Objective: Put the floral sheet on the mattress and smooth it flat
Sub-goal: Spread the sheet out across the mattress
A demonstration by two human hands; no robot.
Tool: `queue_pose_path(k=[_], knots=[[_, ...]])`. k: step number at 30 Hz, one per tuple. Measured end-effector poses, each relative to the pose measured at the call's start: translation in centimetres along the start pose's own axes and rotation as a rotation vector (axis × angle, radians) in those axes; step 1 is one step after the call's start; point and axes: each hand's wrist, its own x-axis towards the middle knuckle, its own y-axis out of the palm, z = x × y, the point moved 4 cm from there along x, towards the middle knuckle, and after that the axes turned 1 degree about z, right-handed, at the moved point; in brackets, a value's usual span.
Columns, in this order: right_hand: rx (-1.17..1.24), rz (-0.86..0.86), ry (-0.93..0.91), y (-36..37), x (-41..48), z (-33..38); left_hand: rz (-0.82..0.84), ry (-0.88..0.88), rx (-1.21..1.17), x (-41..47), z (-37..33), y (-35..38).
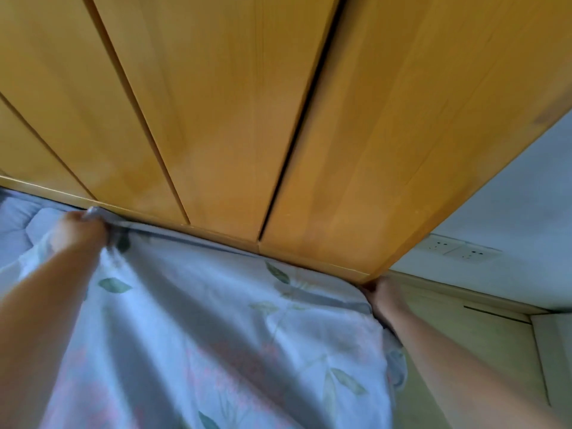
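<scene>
A home bedroom: bedding (216, 320) against a wooden headboard (216, 119), wall sockets (458, 249).

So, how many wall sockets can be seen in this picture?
2. Both sit side by side on the pale wall at the right, past the wooden headboard: the left socket and the right socket. Others may be hidden behind the headboard.

The bed (18, 218) stands pushed up against a tall wooden wardrobe (216, 119). Its top shows at the far left as a grey-blue quilted mattress (14, 222). The floral sheet (201, 320), pale with green leaves and pink blooms, lies directly on it, rumpled in long folds, its far edge along the wardrobe's base and its right side hanging over the bed's corner.
</scene>
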Motion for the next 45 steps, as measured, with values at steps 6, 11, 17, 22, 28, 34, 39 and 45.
queue_pose_path(k=[6,11,17,22,28,34,39,45], knots=[[0.131,-0.129,0.091,-0.4,-1.4,0.3,0.166,-0.013,-0.222,-8.8,-4.5,-2.7],[0.063,-0.228,0.078,1.5,-7.0,4.3,0.296,-0.020,-0.230,-11.7,-5.4,-4.7],[-0.475,-0.161,-0.217,9.6,-14.4,11.3,0.377,0.019,-0.056,-12.1,-5.0,-4.3],[-0.593,-0.103,-0.708,15.2,-12.1,20.1,0.382,-0.100,-0.259,-9.1,-4.4,-4.5],[-0.488,0.032,-1.089,19.5,-10.0,30.7,0.254,-0.619,-0.831,-4.2,-1.3,-6.3],[-0.426,0.089,-1.144,22.0,-9.3,35.4,-0.121,-0.301,-0.620,0.9,-0.6,-9.8],[-0.432,-0.029,-1.035,23.6,-8.0,36.4,0.138,0.065,-0.226,4.0,-2.9,-10.2],[-0.544,0.001,-0.771,25.9,-6.9,35.9,0.210,0.611,0.842,0.4,-2.1,-6.1]])
